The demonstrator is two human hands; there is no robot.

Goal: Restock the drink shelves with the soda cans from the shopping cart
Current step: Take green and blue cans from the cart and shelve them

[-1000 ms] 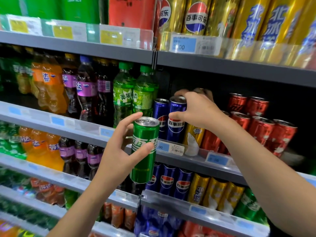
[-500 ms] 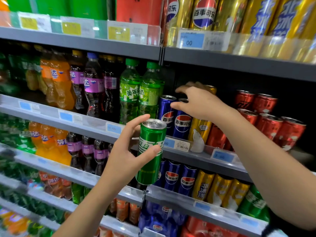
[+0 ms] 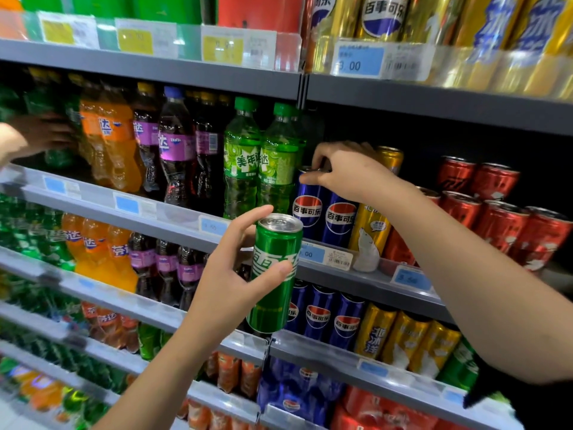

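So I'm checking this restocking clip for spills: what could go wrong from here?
1. The right hand pinches the top of a blue Pepsi can in a tightly packed row; shifting it could knock the neighbouring gold polar-bear can against the shelf's front rail.
2. The left hand holds the slim green soda can one-handed in mid-air, off any shelf; a slip would likely drop it.
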